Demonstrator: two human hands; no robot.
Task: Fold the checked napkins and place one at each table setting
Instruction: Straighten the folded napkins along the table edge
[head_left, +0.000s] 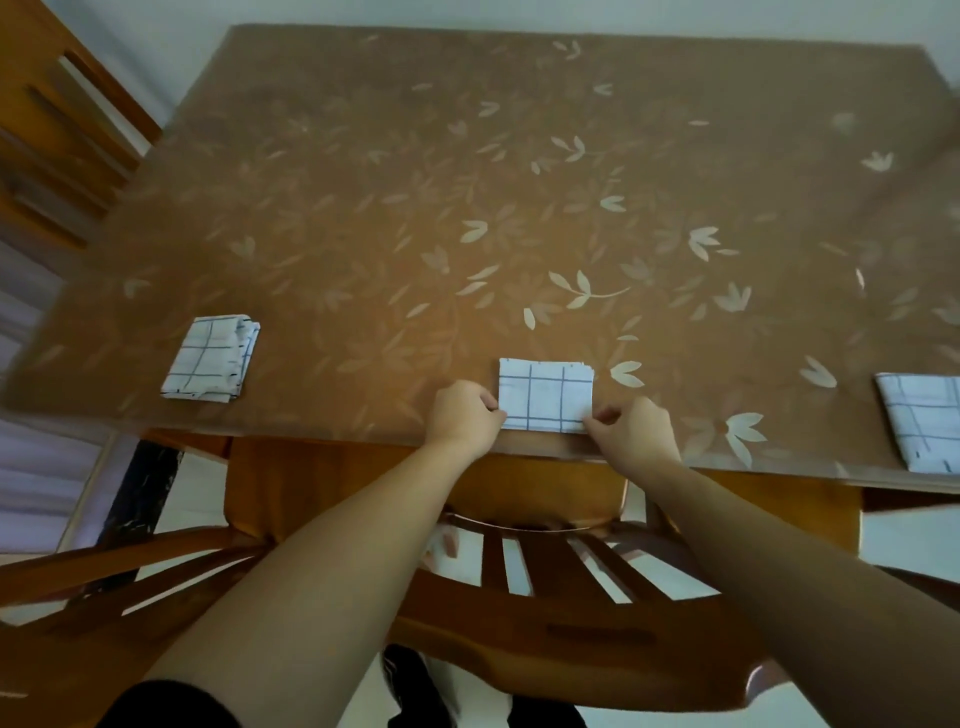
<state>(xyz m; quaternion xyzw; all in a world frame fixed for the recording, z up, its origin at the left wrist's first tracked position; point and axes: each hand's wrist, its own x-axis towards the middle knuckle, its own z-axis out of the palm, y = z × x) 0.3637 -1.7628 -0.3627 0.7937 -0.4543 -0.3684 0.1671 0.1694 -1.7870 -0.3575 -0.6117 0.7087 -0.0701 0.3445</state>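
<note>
Now we are pinching the middle napkin (545, 395) at its two near corners, left hand (464, 420) and right hand (635, 432) curled on the cloth, which is lying flat beyond our fingertips at the table (363, 234) edge. We should be squaring it before letting go.

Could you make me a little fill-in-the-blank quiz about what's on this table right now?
1. The number of folded checked napkins lying on the table is ____.
2. The left hand and right hand both pinch the ____ napkin.
3. That napkin lies at the table's ____ edge, above a wooden chair.

Missing words: three; middle; near
</note>
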